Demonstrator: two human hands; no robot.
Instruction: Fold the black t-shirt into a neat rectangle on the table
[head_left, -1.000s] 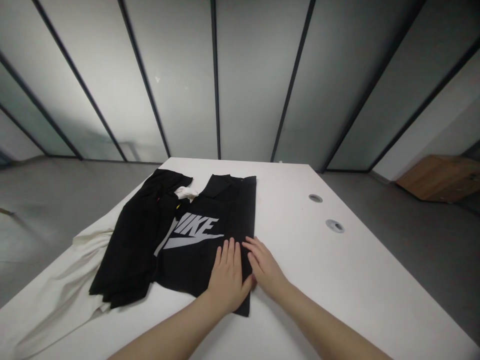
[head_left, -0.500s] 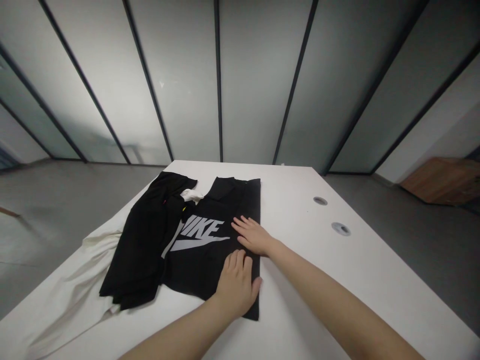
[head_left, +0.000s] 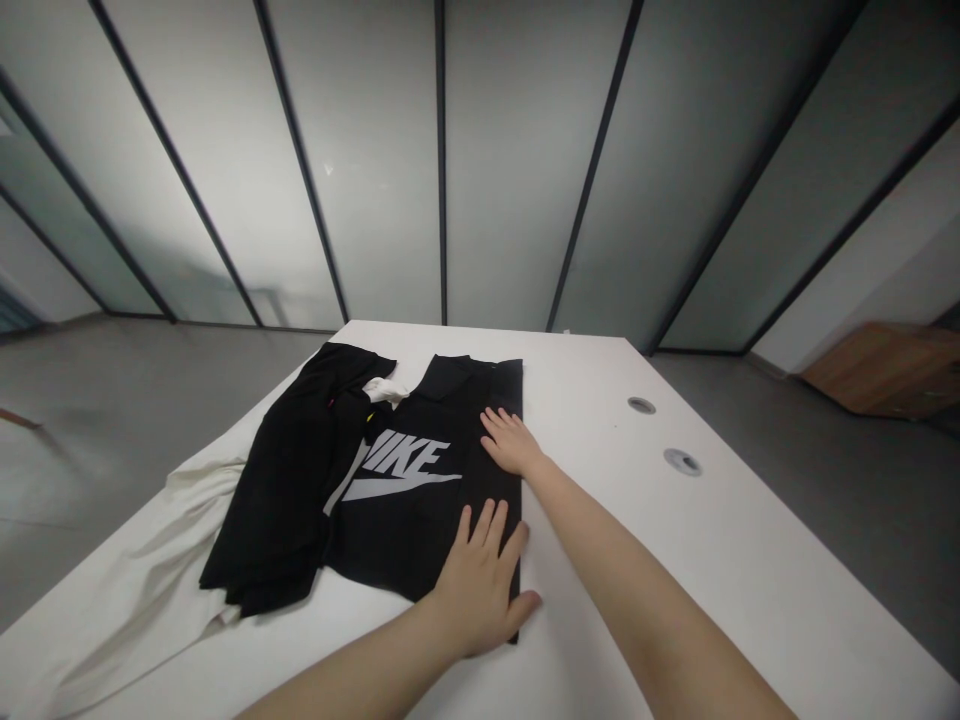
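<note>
A folded black garment (head_left: 442,505) with a white printed logo (head_left: 401,465) lies flat on the white table (head_left: 675,560). My left hand (head_left: 484,580) rests flat on its near right corner, fingers spread and open. Farther up the same right edge, my right hand (head_left: 510,442) lies flat with fingers stretched out, pressing the fabric near its far end. Neither hand holds anything.
A second black garment (head_left: 292,480) lies crumpled to the left, overlapping a white cloth (head_left: 142,590) that hangs over the table's left edge. Two round grommets (head_left: 681,462) sit in the tabletop at right. Glass wall panels stand behind; a wooden cabinet (head_left: 885,370) is at far right.
My right hand has slid away from me along the garment's right edge toward its far end. My left hand stayed near the near corner and spread its fingers.
</note>
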